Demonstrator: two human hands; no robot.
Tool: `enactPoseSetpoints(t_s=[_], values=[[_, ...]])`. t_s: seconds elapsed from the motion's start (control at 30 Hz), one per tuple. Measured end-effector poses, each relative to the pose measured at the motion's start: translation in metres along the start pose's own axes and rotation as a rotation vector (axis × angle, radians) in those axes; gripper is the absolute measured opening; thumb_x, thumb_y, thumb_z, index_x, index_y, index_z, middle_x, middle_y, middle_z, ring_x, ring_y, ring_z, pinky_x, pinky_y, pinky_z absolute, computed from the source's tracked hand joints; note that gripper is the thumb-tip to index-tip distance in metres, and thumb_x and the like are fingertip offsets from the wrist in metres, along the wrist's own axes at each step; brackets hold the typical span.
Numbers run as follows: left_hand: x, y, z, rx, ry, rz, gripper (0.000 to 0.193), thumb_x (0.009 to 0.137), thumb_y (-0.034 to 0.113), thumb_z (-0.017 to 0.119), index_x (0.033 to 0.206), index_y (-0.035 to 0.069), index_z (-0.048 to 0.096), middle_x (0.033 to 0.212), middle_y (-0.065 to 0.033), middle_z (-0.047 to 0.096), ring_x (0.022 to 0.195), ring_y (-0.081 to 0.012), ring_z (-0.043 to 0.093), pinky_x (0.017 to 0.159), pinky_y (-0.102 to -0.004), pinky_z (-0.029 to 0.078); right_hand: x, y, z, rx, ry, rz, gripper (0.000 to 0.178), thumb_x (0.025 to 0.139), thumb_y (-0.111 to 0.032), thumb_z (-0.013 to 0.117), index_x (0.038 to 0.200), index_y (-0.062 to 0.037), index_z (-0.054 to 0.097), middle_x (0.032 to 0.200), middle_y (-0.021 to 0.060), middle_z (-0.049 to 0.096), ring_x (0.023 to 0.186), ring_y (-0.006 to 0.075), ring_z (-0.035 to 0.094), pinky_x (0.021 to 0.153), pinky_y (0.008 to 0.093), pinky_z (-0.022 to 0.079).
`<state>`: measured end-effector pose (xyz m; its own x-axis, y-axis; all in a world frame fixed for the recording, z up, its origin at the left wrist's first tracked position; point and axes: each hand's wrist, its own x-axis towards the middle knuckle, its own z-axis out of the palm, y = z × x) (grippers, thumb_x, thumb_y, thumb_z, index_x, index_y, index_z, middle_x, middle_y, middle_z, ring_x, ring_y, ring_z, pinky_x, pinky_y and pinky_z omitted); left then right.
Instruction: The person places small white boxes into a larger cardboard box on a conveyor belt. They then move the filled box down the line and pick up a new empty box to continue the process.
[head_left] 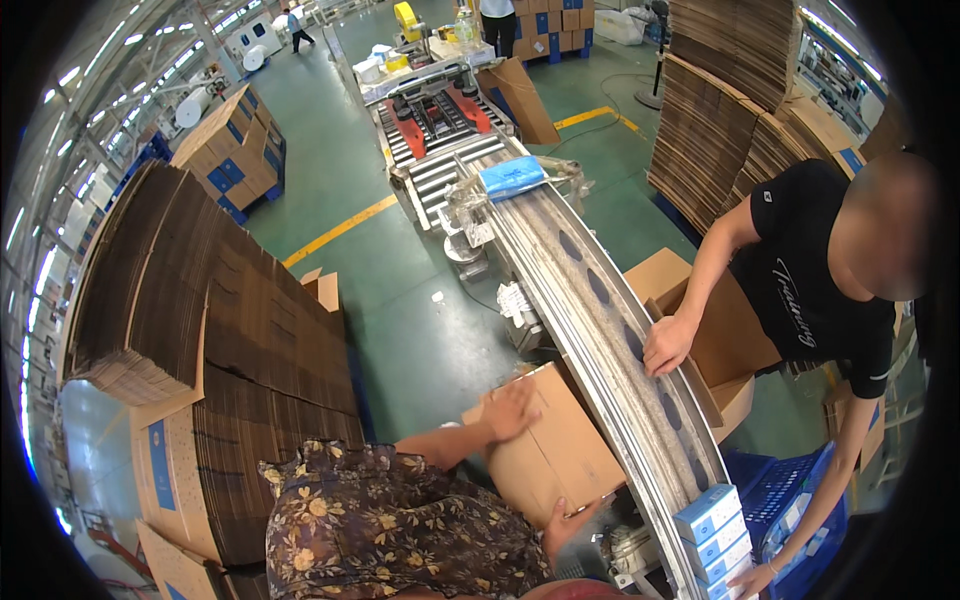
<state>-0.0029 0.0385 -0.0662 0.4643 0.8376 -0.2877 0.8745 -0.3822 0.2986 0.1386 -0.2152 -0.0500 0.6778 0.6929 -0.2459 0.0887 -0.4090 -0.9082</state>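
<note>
Floral fabric is draping beside my right fingers — half-curling, grip unclear — left fingers spreading flat atop a carton.

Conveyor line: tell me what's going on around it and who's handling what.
The person's left hand lies spread on brown cardboard beside the conveyor, and the right hand is at the cardboard's near edge. Across the line, a co-worker has one hand over the conveyor and the other hand by small blue-and-white boxes. A blue package lies at the far end.
</note>
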Motion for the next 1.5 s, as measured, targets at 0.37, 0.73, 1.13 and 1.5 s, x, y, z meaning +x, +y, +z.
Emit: enactPoseSetpoints(t_s=[0.37,0.73,1.13,1.5], values=[[0.091,-0.178,-0.031,-0.648,-0.141,-0.544,0.087,0.087,0.075,0.041,0.14,0.007,0.047,0.142,-0.0176,0.052,0.131,-0.0374,0.048,0.107,-0.0621,0.032,0.117,0.122,0.113,1.118,-0.17,0.462,0.085,0.096,-0.072,0.022,0.15,-0.0069,0.034,0.155,0.0147,0.035,0.136,0.0373,0.04,0.11,0.0539,0.036],[0.054,-0.502,-0.176,-0.76,0.021,-1.065,0.089,0.08,0.08,0.047,0.132,0.009,0.058,0.136,-0.0163,0.058,0.129,-0.0369,0.051,0.104,-0.059,0.036,0.156,-0.11,0.439,0.413,-0.359,0.684,0.074,0.099,-0.061,0.036,0.145,-0.0043,0.043,0.144,0.0148,0.05,0.132,0.0335,0.046,0.109,0.0491,0.038],[0.177,-0.725,-0.421,-0.536,0.627,-1.161,0.085,0.081,0.075,0.056,0.122,0.001,0.062,0.117,-0.0231,0.067,0.112,-0.0381,0.062,0.094,-0.0446,0.048,0.294,-0.354,0.793,0.574,-0.623,0.608,0.074,0.095,-0.065,0.043,0.139,-0.0064,0.052,0.136,0.009,0.058,0.125,0.0226,0.054,0.105,0.037,0.041],[0.629,-0.678,-0.549,-0.041,0.607,-0.307,0.074,0.089,0.056,0.058,0.143,0.007,0.046,0.152,-0.0211,0.038,0.14,-0.0357,0.037,0.112,-0.0506,0.031,0.549,-0.35,0.919,0.828,-0.234,0.568,0.074,0.099,-0.066,0.03,0.145,-0.0102,0.043,0.139,0.012,0.055,0.127,0.0253,0.052,0.102,0.0366,0.045]])
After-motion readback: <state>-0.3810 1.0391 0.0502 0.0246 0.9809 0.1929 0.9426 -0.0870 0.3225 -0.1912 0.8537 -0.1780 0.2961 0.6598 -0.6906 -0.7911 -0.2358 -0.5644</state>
